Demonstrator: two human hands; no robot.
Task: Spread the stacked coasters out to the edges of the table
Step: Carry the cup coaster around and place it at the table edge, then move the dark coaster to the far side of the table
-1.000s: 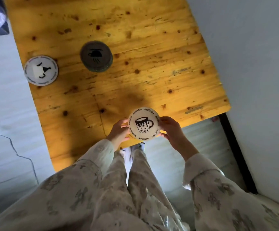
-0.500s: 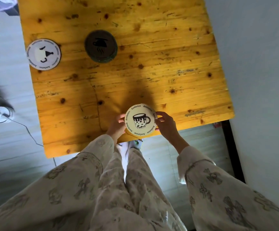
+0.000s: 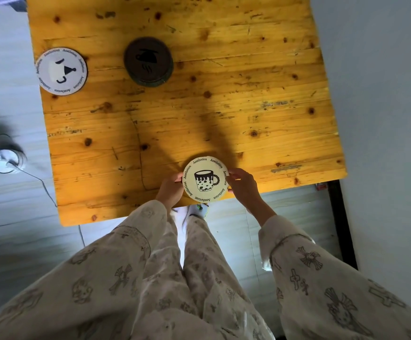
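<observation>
— Far left edge of the table (image 3: 260, 114)?
— White coaster (image 3: 61, 71), flat. Further right, dark stack (image 3: 148, 61), well apart.
— Near edge?
— Left hand (image 3: 171, 190) gripping cream coaster (image 3: 205, 179) by its left rim; right hand (image 3: 242, 184) pinching the right rim. Partly overhanging the edge; resting or lifted, cannot tell.

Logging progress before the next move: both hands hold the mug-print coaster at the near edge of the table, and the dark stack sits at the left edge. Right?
Not quite. In the head view the dark stack sits inboard, near the table's middle; the white coaster lies at the left edge. Left hand and right hand do hold the mug-print coaster at the near edge.
</observation>
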